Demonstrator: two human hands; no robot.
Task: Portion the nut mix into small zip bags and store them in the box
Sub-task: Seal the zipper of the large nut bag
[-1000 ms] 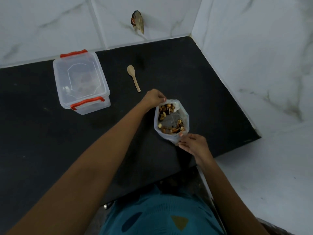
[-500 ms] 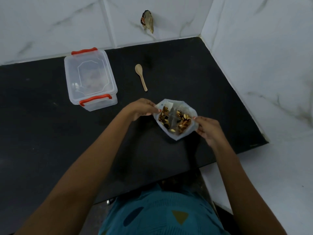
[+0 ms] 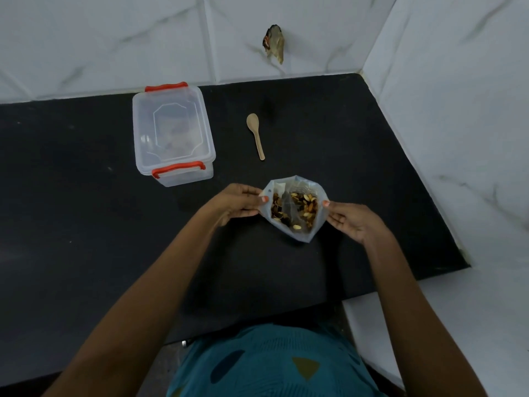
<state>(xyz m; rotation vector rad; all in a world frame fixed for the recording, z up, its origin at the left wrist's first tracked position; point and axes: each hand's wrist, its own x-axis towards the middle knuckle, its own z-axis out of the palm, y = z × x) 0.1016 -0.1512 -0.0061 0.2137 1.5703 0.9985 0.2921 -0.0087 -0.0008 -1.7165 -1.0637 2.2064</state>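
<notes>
Toward the right of the black counter (image 3: 86,224), a clear plastic bag (image 3: 304,235) of nut mix (image 3: 305,209), mouth spread wide and facing up, pointed lower corner toward the near edge. Resting on the counter or lifted off it: cannot tell. Pinched at the left rim by the left hand (image 3: 234,204), thumb on top and fingers curled beneath; pinched at the right rim by the right hand (image 3: 353,222) in the same way. Both hands apart, one at each side of the mouth. Among the nuts, something clear and creased, perhaps a smaller bag; cannot tell.

Beyond the bag and well apart from it, a wooden spoon (image 3: 255,133) lying flat, bowl toward the wall. Left of the spoon, a clear box (image 3: 171,133) with its lid on and a red clip (image 3: 179,169) at each short end; something pale and blurred inside. Behind, white marbled wall tiles (image 3: 114,38), with a small brownish thing (image 3: 274,43) on them above the spoon. At the bottom, a teal garment (image 3: 272,365).
</notes>
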